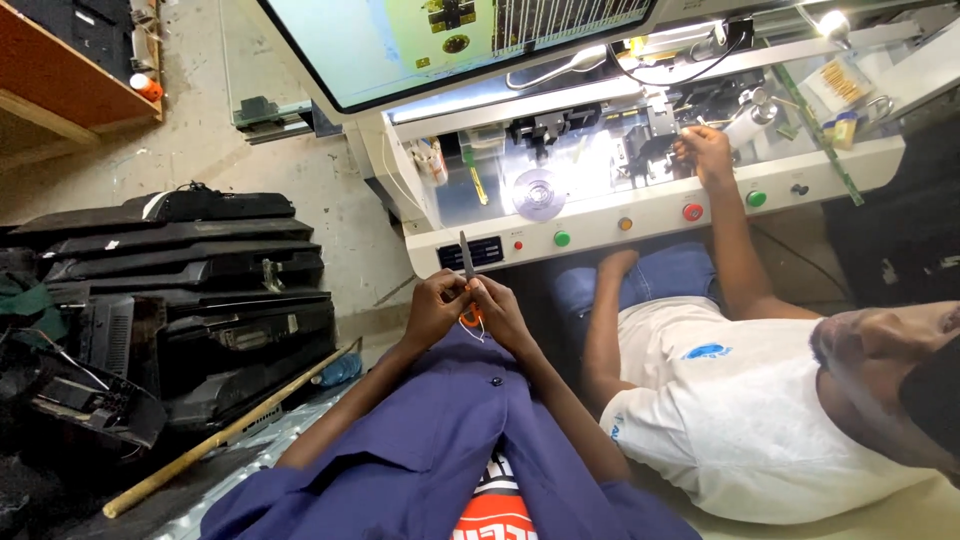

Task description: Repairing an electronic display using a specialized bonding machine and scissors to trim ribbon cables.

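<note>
My left hand [433,306] and my right hand [500,312] meet in front of my chest over my blue shirt. Together they grip a small tool [466,256] with a thin grey blade pointing away from me and an orange handle [470,317] showing between the fingers. A short pale thread hangs just below the handle. Both hands are closed around the tool, and their fingers hide most of the handle.
A white bench machine [600,222] with green, red and orange buttons stands ahead, under a large monitor [400,50]. A seated person in a white shirt [740,400] reaches a hand [705,150] into it. Stacked black flat panels [180,270] and a wooden stick [230,430] lie left.
</note>
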